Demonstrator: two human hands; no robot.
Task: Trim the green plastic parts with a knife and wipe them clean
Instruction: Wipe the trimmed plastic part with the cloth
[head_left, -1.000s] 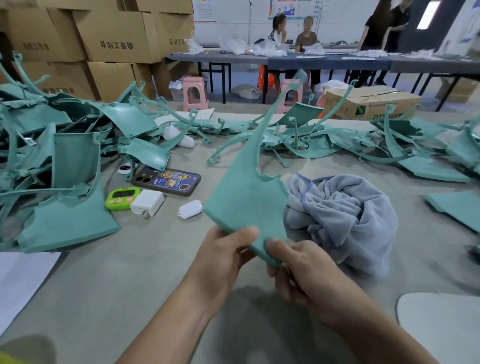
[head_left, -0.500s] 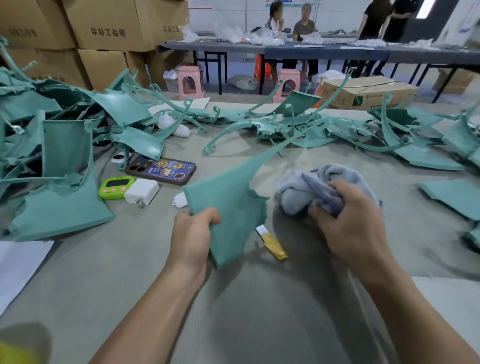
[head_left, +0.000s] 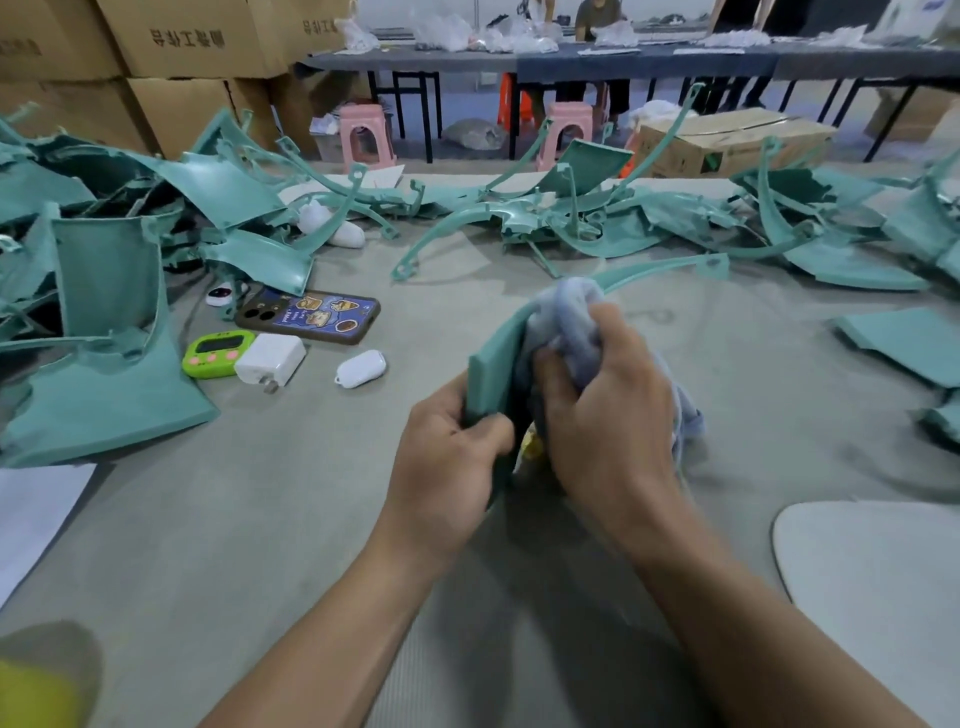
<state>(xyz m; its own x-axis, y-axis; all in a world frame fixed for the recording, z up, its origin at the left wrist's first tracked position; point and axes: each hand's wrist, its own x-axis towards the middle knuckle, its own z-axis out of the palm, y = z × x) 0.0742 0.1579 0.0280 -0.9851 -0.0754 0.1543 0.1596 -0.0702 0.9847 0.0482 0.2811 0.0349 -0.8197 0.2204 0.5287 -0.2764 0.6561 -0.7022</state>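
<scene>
My left hand (head_left: 451, 451) grips the lower edge of a green plastic part (head_left: 491, 371), held upright and seen nearly edge-on, its long thin arm curving up and right. My right hand (head_left: 605, 405) clutches a bunched grey-blue cloth (head_left: 574, 317) and presses it against the part's right face. A sliver of the yellow knife (head_left: 531, 446) shows on the table between my hands; the rest of it is hidden.
Piles of green parts lie at the left (head_left: 104, 322), along the back (head_left: 571, 218) and at the right (head_left: 904, 343). A phone (head_left: 311, 314), green timer (head_left: 215, 353), white charger (head_left: 270, 361) and small white case (head_left: 361, 368) sit left of my hands. Paper (head_left: 31, 514) lies front left.
My right hand let go of the part, picked the cloth up off the table and brought it onto the part. My left hand turned the part nearly edge-on.
</scene>
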